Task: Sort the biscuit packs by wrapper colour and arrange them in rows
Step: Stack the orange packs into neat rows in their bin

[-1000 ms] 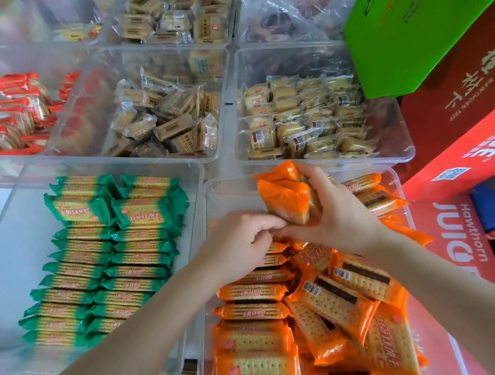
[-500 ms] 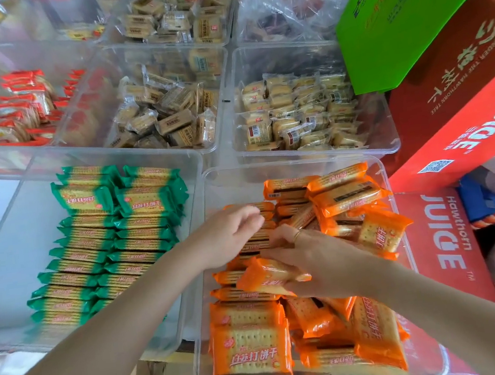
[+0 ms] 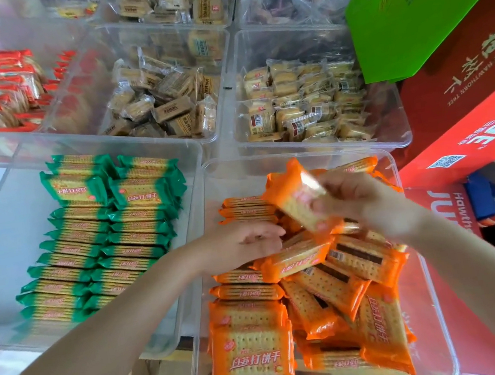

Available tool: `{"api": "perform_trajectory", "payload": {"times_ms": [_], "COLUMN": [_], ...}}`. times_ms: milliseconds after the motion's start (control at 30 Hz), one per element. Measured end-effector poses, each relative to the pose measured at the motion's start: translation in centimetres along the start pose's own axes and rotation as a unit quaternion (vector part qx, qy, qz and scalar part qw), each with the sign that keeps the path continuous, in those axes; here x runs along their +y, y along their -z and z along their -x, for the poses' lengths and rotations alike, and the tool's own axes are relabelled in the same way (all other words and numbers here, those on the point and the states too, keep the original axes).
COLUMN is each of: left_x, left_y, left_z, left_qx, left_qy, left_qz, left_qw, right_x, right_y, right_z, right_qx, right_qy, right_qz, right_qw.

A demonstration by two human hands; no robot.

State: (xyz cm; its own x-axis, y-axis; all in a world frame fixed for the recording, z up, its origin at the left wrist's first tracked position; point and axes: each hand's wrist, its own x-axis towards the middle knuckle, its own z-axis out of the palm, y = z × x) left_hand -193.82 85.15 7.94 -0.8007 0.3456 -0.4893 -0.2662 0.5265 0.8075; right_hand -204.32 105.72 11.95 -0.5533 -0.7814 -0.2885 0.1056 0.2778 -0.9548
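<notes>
- head view: orange bin (image 3: 425, 305) holds a neat row on its left side and a loose heap on its right.
- right hand (image 3: 364, 200) pinches a raised orange pack (image 3: 296, 199); it should go down flat, aligned with the row.
- left hand (image 3: 244, 244), fingers loosely curled and holding nothing, hovers over the row, ready to steady it.

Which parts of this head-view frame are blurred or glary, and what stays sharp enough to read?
Head view: the right hand and the orange pack it holds are smeared by motion, with a white glare patch on the wrapper; the red-wrapped packs at top left are also blurred; the left hand and the front orange pack stay sharp, its print legible; straight bin edges bow from the wide-angle lens.
</notes>
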Motion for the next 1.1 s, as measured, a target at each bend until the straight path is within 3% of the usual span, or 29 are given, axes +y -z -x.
{"api": "perform_trajectory", "payload": {"times_ms": [67,133,233,333,367,467,567,633,733,867,1100], "left_x": [0.0,0.0,0.3,0.5,0.6,0.2,-0.6,-1.2,-1.9,-2.0,-1.4], "left_y": [-0.3,-0.8,-1.1,-0.8,-0.6,0.3,0.7,0.5,0.0,0.8,1.8], "left_z": [0.0,-0.2,-0.7,-1.0,-1.0,-1.3,-2.7,-4.2,-5.9,-6.9,-7.6], "left_qx": [0.007,0.031,0.06,0.044,0.039,0.066,0.13,0.144,0.118,0.107,0.039], "left_qy": [-0.007,-0.021,-0.018,-0.01,-0.005,0.009,0.046,0.092,0.16,0.165,0.172], "left_qz": [-0.003,-0.025,-0.105,-0.128,-0.124,-0.203,-0.371,-0.423,-0.414,-0.388,-0.327], "left_qw": [1.0,0.999,0.993,0.991,0.992,0.977,0.918,0.89,0.888,0.9,0.928], "right_x": [-0.7,-1.2,-0.8,1.0,1.6,3.5,4.3,4.2,3.7,2.8,3.8], "right_y": [0.1,-0.3,-2.1,-3.7,-3.9,-3.7,-3.6,-3.2,-2.8,-2.7,-2.6], "right_z": [-1.6,-3.5,-6.5,-8.4,-8.6,-8.6,-8.6,-8.7,-8.3,-8.1,-8.0], "right_qx": [0.052,0.083,0.087,0.119,0.135,0.158,0.146,0.153,0.165,0.163,0.218], "right_qy": [0.026,0.072,0.086,0.1,0.113,0.142,0.135,0.138,0.129,0.056,0.108], "right_qz": [0.028,0.22,0.474,0.688,0.712,0.689,0.664,0.64,0.597,0.512,0.538], "right_qw": [0.998,0.969,0.872,0.709,0.68,0.693,0.721,0.74,0.775,0.842,0.807]}}
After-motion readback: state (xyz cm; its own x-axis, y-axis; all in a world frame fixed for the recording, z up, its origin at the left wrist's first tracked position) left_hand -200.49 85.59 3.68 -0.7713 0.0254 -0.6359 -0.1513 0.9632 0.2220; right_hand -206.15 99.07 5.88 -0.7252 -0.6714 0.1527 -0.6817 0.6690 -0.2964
